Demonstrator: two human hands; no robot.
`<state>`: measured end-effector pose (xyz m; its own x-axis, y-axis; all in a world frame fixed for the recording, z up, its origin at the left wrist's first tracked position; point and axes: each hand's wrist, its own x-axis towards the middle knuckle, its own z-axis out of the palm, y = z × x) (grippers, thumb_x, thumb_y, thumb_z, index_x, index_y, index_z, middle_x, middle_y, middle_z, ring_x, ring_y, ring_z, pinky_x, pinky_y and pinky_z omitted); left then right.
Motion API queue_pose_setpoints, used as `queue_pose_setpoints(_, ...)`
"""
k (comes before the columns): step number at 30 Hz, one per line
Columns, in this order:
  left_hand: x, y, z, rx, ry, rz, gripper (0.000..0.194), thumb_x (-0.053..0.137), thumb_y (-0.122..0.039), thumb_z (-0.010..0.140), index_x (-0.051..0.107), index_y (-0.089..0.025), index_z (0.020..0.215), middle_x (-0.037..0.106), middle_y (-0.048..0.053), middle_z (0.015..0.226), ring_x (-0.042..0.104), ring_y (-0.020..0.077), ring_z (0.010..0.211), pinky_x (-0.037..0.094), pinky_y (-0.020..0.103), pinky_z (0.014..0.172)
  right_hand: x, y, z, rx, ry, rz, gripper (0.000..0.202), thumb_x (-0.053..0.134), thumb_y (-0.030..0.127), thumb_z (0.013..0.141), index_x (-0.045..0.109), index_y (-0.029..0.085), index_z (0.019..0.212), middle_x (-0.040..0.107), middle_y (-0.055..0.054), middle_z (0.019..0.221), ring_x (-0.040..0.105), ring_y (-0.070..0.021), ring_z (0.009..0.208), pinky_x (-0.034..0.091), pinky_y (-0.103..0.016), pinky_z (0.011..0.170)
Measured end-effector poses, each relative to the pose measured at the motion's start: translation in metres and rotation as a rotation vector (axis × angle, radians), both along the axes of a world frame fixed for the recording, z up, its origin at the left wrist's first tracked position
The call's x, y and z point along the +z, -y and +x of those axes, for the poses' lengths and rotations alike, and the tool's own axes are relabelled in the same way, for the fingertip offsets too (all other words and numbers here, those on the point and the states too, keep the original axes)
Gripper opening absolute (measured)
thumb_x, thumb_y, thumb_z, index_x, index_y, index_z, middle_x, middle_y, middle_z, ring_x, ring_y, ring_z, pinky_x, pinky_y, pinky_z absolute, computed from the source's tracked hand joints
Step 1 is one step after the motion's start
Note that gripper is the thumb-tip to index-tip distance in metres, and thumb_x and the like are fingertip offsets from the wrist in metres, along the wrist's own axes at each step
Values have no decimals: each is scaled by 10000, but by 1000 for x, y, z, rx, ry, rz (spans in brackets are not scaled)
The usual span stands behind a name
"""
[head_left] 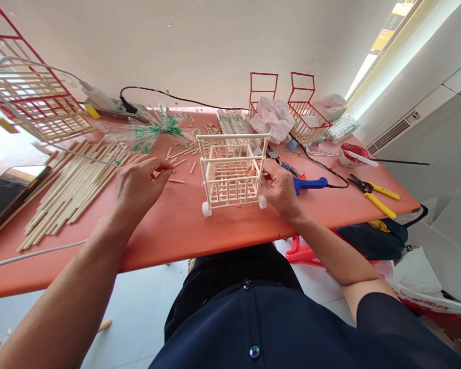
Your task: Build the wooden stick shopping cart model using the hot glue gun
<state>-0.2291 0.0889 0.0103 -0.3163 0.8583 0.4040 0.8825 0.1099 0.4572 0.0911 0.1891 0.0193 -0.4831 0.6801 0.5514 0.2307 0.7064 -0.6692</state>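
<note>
A small cart made of pale wooden sticks stands in front of me on the orange table, white wheels at its lower corners. My right hand grips the cart's right side, its fingertips partly hidden behind the frame. To the left of the cart, apart from it, my left hand hovers with thumb and index finger pinched together. Whatever may be between those fingertips is too small to make out. Just below them lies a short cut piece of stick.
Long wooden sticks and a phone lie left. A blue glue gun, yellow-handled pliers and a cup of red paint are on the right. Red-trimmed carts stand behind, near crumpled white plastic.
</note>
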Motion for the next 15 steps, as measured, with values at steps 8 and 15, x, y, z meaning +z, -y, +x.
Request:
queue_pose_setpoints(8, 3, 2, 2, 33, 10, -13, 316, 579, -446, 917, 804, -231, 972, 817, 49, 1003, 667, 211, 804, 537, 343, 900, 4, -1, 1, 23, 34, -38, 156, 640, 314, 1000, 756, 224, 945, 799, -69, 1018, 733, -223, 944, 596, -328, 835)
queue_pose_setpoints(15, 3, 3, 4, 59, 25, -4, 329, 587, -465, 913, 806, -225, 960, 818, 46, 987, 680, 205, 788, 538, 339, 887, 3, -3, 3, 26, 52, 2, 122, 650, 251, 945, 724, 219, 854, 779, -55, 932, 734, -232, 895, 565, -346, 830)
